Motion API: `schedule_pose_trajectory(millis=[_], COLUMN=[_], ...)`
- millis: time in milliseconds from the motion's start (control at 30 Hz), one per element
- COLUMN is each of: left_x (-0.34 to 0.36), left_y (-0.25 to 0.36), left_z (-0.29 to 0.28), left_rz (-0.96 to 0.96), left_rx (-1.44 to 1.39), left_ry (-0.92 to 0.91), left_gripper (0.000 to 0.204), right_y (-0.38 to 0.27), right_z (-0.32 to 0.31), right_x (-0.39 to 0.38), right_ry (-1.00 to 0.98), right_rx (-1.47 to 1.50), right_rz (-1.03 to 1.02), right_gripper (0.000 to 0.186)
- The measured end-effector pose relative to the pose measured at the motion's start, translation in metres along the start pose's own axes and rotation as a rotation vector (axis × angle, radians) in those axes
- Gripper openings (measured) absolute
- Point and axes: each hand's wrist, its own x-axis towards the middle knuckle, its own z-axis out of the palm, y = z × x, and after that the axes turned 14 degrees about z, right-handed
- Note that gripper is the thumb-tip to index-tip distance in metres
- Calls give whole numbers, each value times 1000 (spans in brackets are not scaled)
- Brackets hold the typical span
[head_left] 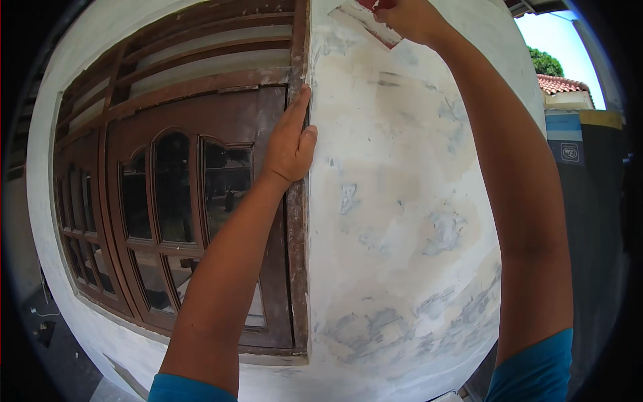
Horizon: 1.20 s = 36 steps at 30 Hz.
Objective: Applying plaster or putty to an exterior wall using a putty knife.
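My right hand [414, 20] is raised at the top of the view, its fingers closed round the red part of a putty scraper [365, 23]. The scraper's wide blade is smeared white and lies close to the patchy white wall [402, 167]; whether its edge touches is hard to tell. My left hand [293, 144] rests with straight fingers on the right post of a brown wooden window frame [298, 268], holding nothing. Grey and beige patches mark the wall to the right of that frame.
Left of my arm are brown window shutters [271, 201] with dark glass panes, below wooden slats [201, 41]. Beyond the wall's right edge stands a dark grey panel [589, 221] with a blue label. A tiled roof [561, 84] and a tree [546, 61] show farther off.
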Motion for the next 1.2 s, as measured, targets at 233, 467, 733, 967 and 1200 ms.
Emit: schedule_pose_trajectory(millis=[233, 467, 733, 967, 1200], left_x=[-1, -8, 3, -4, 5], left_y=[-4, -8, -1, -11, -6], left_z=[3, -4, 7, -8, 5], left_rz=[56, 36, 62, -50, -46], left_rx=[-98, -129, -116, -232, -265], left_ry=[52, 112, 56, 117, 171], left_gripper=[62, 64, 64, 58, 54], right_y=[-1, 41, 17, 31, 11], right_z=[35, 102, 26, 108, 41], right_x=[31, -100, 26, -99, -4], right_ry=[81, 40, 215, -40, 96], right_rx=[-361, -343, -342, -365, -266], right_rz=[-197, -355, -127, -243, -160], right_gripper=[30, 25, 32, 48, 38])
